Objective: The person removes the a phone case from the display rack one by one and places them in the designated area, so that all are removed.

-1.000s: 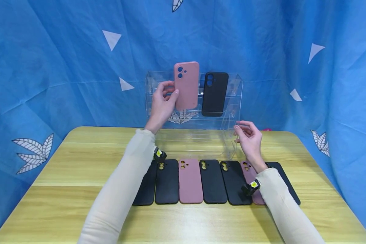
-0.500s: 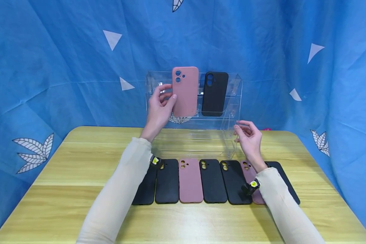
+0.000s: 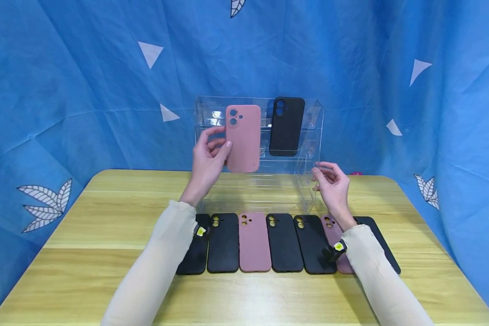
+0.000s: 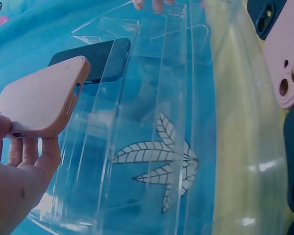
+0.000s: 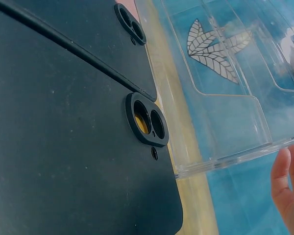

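Note:
My left hand (image 3: 207, 158) holds a pink phone case (image 3: 244, 138) by its left edge, thumb in front and fingers behind. The case is upright, in front of the clear acrylic display stand (image 3: 252, 194); the left wrist view shows its bottom edge with port cutouts (image 4: 68, 106). On the stand's upper tier, at the right, leans a black phone case (image 3: 287, 127). My right hand (image 3: 334, 185) is at the stand's right side, thumb and curled fingers at the edge of the side panel. The right wrist view catches only some of its fingers (image 5: 289, 181).
Several phone cases lie in a row before the stand, among them a pink one (image 3: 255, 242), a black one (image 3: 285, 242) and a black one partly under my right forearm (image 3: 381, 240). The wooden table (image 3: 85, 253) meets a blue patterned curtain (image 3: 106, 81) behind.
My left hand has lowered the pink case and shifted it slightly left, from near the upper tier to lower in front of the stand. The right hand has stayed put.

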Tool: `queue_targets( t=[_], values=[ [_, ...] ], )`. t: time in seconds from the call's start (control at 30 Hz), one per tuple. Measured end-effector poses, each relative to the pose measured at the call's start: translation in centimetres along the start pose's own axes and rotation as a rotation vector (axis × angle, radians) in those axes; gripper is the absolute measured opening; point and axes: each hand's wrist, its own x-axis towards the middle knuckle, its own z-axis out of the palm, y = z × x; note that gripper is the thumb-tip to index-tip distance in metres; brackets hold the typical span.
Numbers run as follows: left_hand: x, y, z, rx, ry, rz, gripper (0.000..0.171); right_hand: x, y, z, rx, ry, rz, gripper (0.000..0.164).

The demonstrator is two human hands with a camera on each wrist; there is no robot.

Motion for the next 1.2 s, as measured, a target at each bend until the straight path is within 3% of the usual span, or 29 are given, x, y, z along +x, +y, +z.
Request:
queue_targets(
  t=[0.57,0.67,1.2],
  values=[
    [-3.1,-1.5,-2.8,0.014,-0.012,-0.082,0.04,-0.4,-0.6,0.1,-0.025,-0.015,0.024,0.031],
    [-3.6,-1.8,-3.4,0.009,-0.011,-0.102,0.04,-0.1,0.2,0.0,-0.026,-0.006,0.006,0.03],
    [-6.1,-3.4,-6.8,0.042,-0.042,-0.176,0.038,-0.1,0.4,0.1,-0.026,0.001,-0.01,0.03]
  ],
)
